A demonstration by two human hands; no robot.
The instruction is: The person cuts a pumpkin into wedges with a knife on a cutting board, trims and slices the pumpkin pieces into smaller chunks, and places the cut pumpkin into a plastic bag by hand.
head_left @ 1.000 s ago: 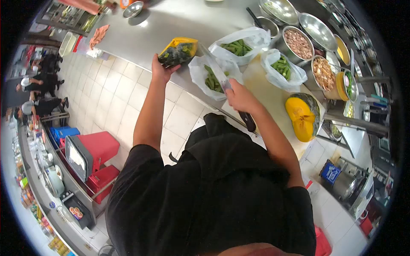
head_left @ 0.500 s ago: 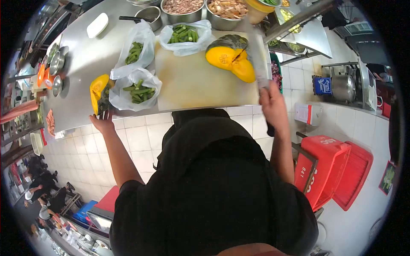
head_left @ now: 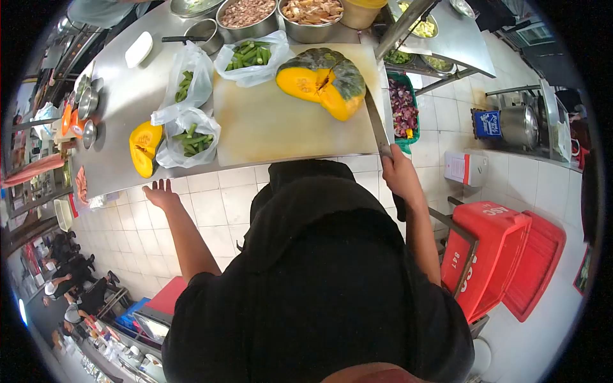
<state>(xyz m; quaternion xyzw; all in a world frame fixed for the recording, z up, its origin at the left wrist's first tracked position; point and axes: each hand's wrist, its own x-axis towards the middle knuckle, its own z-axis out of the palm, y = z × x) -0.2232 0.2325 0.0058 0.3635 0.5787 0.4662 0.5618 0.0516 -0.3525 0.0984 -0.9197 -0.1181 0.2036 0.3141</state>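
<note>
A large knife is gripped by its handle in my right hand, off the right front corner of the cutting board. Its blade points away from me, close beside a big cut piece of pumpkin with dark green skin and yellow flesh. My left hand is empty with its fingers spread, just off the table's front edge. Nearest to it, a smaller pumpkin piece rests on the table, cut face up, apart from my fingers. Plastic bags of cut green vegetables lie beside it.
Steel bowls of chopped food and a small saucepan stand at the back of the steel table. A green crate of purple pieces is right of the board. A red bin stands on the floor at right.
My left hand has come away from the smaller pumpkin piece, which now shows more of its cut face. My right hand still holds the knife. The view has shifted slightly.
</note>
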